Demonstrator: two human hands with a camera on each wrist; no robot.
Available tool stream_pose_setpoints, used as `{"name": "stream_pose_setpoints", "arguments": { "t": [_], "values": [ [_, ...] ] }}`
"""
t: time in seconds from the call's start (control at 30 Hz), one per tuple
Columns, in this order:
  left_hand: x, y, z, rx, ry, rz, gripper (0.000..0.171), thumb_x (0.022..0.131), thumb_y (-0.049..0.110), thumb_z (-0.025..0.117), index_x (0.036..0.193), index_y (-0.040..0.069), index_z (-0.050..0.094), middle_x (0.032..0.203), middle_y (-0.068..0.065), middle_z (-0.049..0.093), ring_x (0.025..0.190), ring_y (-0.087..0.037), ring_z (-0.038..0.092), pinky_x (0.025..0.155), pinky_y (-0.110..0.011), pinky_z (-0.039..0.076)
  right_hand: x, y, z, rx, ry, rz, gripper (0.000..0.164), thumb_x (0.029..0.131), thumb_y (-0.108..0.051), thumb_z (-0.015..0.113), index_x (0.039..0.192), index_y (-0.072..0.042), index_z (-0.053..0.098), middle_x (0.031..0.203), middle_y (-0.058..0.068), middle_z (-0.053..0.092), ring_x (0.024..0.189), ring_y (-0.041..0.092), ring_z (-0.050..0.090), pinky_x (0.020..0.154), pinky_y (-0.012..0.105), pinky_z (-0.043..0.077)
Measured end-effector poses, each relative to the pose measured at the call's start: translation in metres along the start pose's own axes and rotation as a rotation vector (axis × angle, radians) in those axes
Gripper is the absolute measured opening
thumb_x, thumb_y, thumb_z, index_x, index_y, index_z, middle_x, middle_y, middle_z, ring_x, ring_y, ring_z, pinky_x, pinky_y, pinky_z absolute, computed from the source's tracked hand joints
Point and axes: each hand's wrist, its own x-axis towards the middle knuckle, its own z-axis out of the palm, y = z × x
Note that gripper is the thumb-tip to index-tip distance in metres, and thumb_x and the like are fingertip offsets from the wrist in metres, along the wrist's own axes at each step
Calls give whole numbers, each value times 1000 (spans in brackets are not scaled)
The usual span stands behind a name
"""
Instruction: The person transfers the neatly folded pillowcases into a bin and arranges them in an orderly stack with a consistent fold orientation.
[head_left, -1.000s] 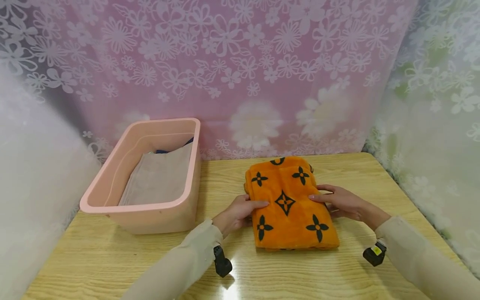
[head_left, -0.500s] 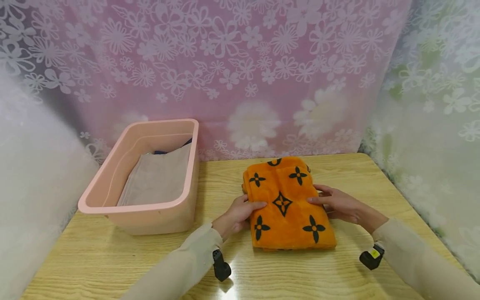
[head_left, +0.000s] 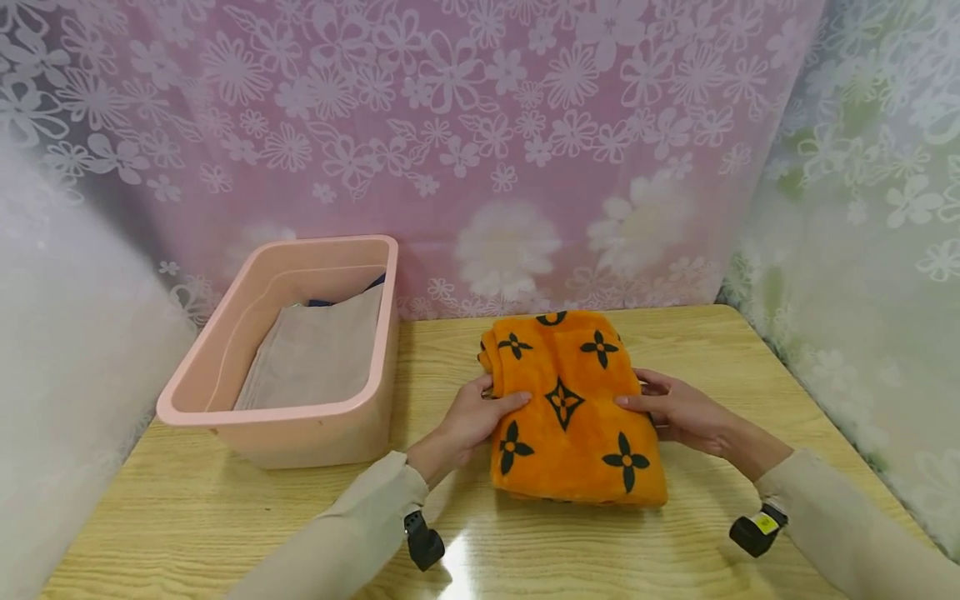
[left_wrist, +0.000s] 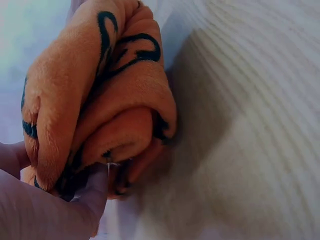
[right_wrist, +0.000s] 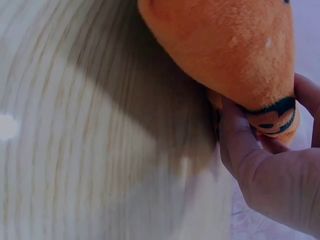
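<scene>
A folded orange plush towel (head_left: 566,417) with dark flower motifs is in the middle of the head view. My left hand (head_left: 474,417) grips its left side, thumb on top and fingers tucked among the layers, as the left wrist view of the towel (left_wrist: 125,105) shows. On the opposite side my right hand (head_left: 686,410) pinches the edge between thumb and fingers. In the right wrist view the fingers (right_wrist: 237,132) reach beneath the towel's (right_wrist: 235,50) rounded edge. Shadow lies under the near edge; whether the towel is fully off the table cannot be told.
A pink plastic tub (head_left: 277,427) stands left on the wooden table (head_left: 322,508). Inside it lie a folded grey cloth (head_left: 318,354) and something dark blue. Floral curtains (head_left: 480,167) hang behind and at both sides.
The towel has shifted slightly left, and its left edge shows more of its layers. My left hand has moved a little left and away from me; my right hand has kept its hold.
</scene>
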Motion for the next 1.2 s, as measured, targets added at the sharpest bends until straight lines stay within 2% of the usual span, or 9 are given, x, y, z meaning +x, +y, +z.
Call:
{"name": "stream_pose_setpoints", "arguments": {
  "t": [0.17,0.33,0.5,0.67,0.77,1.0,1.2],
  "values": [
    [-11,17,-5,106,-29,71,40,93,25,64,124,2,53,107,-8,64,93,-21,65,79,-35,54,-6,-12,8,-20,-4,-53,75,98,-20,57,153,-8,8,145,21,33,114,29,56,91,48,48],
    [-24,38,-10,196,-41,114,38,97,26,59,126,2,51,108,-7,63,94,-19,64,82,-34,53,-12,-31,17,-55,9,-109,73,98,-21,57,153,-8,11,145,21,32,114,26,56,91,47,48],
    [-38,64,-13,224,-31,185,41,99,23,54,133,2,45,115,-11,60,100,-21,61,88,-36,51,-18,-53,27,-51,30,-160,71,98,-20,57,153,-9,13,143,16,35,112,22,57,89,44,49],
    [-49,89,-17,219,4,238,51,99,22,54,144,7,35,120,-13,58,103,-22,61,85,-37,52,-23,-76,39,-28,48,-226,67,98,-19,56,152,-7,17,141,10,36,111,18,58,87,41,51],
    [-53,105,-24,229,22,262,54,99,23,55,146,11,33,120,-11,59,102,-22,62,83,-36,53,-23,-89,48,-16,48,-274,66,99,-20,55,152,-8,17,142,10,34,112,18,56,87,40,51],
    [-61,139,-44,320,51,326,44,99,23,55,139,11,43,114,-8,62,97,-21,64,83,-34,53,-21,-123,77,63,95,-331,69,97,-23,58,153,-17,19,148,7,30,121,21,49,88,36,51],
    [-68,159,-63,395,100,318,40,100,24,51,137,10,43,116,-9,59,98,-22,62,84,-35,52,-10,-146,103,142,87,-398,71,94,-22,62,153,-21,23,148,7,30,127,26,42,89,36,50]
  ]
}}
